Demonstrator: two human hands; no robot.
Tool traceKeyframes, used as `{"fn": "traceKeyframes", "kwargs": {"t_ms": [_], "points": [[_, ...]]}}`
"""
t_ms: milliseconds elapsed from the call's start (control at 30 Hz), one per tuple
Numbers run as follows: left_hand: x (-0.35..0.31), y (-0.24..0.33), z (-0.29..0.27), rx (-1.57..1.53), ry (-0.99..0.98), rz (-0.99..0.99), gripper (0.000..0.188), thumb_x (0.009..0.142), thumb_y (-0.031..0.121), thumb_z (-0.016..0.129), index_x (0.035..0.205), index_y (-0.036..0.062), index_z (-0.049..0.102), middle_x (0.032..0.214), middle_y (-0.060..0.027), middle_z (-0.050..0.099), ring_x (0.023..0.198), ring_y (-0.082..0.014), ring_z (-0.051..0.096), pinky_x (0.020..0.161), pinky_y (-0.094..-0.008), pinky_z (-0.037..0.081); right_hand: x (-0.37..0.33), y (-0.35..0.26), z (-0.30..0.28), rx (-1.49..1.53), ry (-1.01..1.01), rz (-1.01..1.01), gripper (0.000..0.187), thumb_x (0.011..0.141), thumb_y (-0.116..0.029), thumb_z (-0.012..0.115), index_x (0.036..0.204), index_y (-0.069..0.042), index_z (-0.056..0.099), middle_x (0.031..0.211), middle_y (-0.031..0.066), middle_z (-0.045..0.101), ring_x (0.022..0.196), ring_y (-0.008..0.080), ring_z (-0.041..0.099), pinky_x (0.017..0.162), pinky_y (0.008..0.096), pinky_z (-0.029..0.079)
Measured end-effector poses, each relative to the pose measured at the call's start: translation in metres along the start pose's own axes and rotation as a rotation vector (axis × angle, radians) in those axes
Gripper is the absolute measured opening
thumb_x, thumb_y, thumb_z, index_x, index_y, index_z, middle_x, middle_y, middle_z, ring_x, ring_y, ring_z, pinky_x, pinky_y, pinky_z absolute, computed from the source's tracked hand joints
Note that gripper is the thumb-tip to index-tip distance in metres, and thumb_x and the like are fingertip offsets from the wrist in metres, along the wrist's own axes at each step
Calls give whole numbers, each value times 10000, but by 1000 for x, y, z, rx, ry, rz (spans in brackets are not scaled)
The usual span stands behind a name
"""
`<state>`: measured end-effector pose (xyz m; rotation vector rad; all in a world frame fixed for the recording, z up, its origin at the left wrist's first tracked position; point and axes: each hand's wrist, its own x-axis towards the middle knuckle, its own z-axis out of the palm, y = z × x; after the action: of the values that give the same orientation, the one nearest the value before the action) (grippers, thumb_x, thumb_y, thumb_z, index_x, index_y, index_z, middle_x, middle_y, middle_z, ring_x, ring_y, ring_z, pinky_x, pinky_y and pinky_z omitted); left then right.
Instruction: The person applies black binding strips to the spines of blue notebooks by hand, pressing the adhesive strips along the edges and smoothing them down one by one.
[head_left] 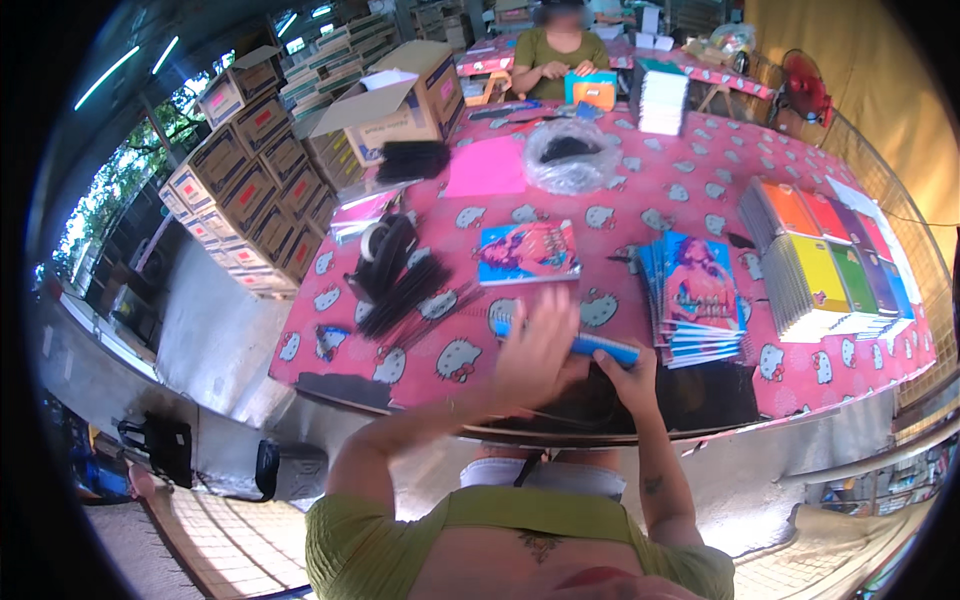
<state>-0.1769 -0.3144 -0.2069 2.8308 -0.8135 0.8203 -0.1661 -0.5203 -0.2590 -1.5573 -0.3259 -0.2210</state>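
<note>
Near the front edge of the table, my right hand (630,378) grips the right end of a blue notebook (612,348), seen almost edge-on, with the thumb along its upper side. My left hand (543,338), slightly blurred, lies across the notebook's left part with fingers stretched out, hiding its middle. Just beyond sits a notebook with a pink and blue picture cover (528,252). To the right is a fanned stack of similar notebooks (692,300). Left of my hands lie bundles of thin black strips (405,295), with a tape roll (374,241) beside them.
Spiral notebooks in several colours (825,270) stand stacked at the right. Farther back are a plastic bag with black contents (572,157), a pink sheet (485,168) and an open carton (405,105). Stacked cartons (250,190) rise at the left. Across the table a person (562,55) handles coloured notebooks.
</note>
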Motion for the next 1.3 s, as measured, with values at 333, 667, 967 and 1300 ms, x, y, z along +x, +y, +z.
{"fn": "traceKeyframes", "kwargs": {"t_ms": [333, 667, 967, 1300], "points": [[41, -5, 4, 6, 52, -26, 849, 929, 561, 562, 1520, -19, 372, 1593, -255, 338, 1525, -383, 251, 1195, -658, 125, 5, 0, 1, 44, -9, -34, 195, 900, -89, 757, 1037, 45, 717, 865, 44, 722, 777, 74, 610, 716, 259, 509], [-22, 13, 36, -53, 5, 169, 824, 972, 564, 490, 1509, -49, 371, 1580, -267, 355, 1508, -401, 280, 1190, -648, 134, 13, -5, -9, -61, -264, 14, 239, 945, -117, 683, 1145, 14, 694, 724, 8, 599, 680, 44, 460, 592, 263, 428], [-39, 24, 47, -165, 8, 242, 817, 982, 547, 492, 1507, -66, 363, 1598, -288, 307, 1519, -419, 250, 1178, -660, 149, 18, 12, -3, 8, -243, -142, 254, 916, -72, 679, 1152, 23, 680, 844, 123, 704, 772, 111, 613, 711, 313, 513], [17, 24, 0, -360, 59, 25, 530, 1001, 363, 578, 1395, 13, 519, 1366, -177, 583, 1293, -331, 545, 1188, -608, 183, 16, 12, -4, -26, -244, 1, 285, 904, -69, 695, 1176, 10, 664, 864, 120, 685, 725, 109, 572, 688, 318, 505]]}}
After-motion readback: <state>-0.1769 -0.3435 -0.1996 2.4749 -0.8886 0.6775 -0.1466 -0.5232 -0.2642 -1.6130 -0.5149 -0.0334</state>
